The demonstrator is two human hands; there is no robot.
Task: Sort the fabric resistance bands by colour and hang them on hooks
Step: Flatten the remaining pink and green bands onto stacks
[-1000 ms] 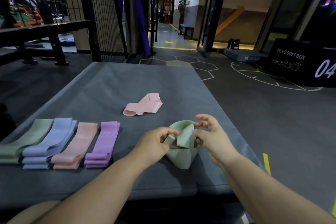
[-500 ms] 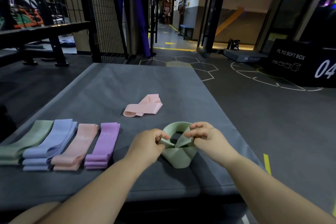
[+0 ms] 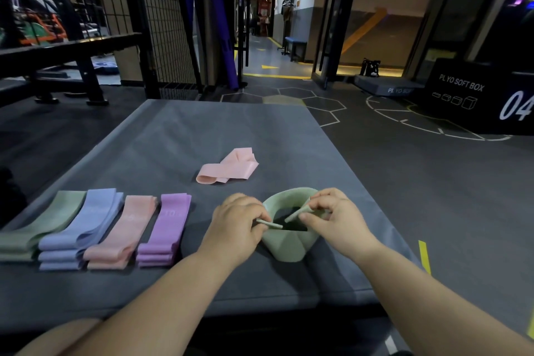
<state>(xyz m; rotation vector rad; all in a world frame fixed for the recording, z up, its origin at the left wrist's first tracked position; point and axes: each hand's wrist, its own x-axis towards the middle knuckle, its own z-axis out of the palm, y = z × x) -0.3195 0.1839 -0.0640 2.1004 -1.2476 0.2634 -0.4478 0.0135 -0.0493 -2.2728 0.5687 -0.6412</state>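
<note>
Since a moment ago both hands have drawn apart, spreading the green band (image 3: 289, 243) into an open loop at five o'clock on the grey mat (image 3: 179, 136). From the head view, left hand (image 3: 235, 225) and right hand (image 3: 336, 220) each pinch a soft, limp edge, probably to flatten it for the green stack (image 3: 34, 228) at nine o'clock. A crumpled pink band (image 3: 228, 166) waits at twelve.

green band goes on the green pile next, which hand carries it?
Left, probably. Both hands pinch the green band, but the left hand is on the side nearer the green pile at the row's far left; the right hand would have to cross over.
</note>
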